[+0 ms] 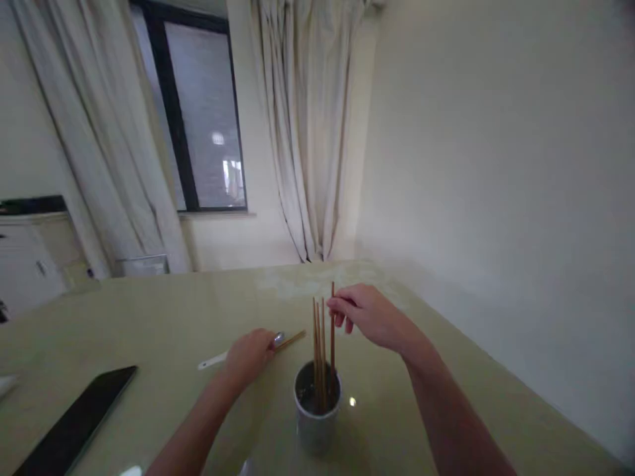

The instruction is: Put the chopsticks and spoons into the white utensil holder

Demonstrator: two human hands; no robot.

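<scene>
My right hand (360, 311) pinches the upper part of a chopstick (333, 350), which stands upright with its lower end inside a light grey cup (317, 430). Several other chopsticks (319, 344) stand in the cup just left of it. On the table to the left, my left hand (251, 354) is closed, its fingertips partly hidden, at a chopstick (292, 341) that sticks out to the right. A spoon lies beneath that hand, its white handle (213, 361) emerging on the left and its shiny metal end (279, 338) on the right.
A black tablet or phone (79, 423) lies on the pale green table (163, 317) at the left. A white object (6, 383) is at the left edge. The wall (506, 198) runs along the table's right side; curtains (312, 132) and a window (203, 112) are behind.
</scene>
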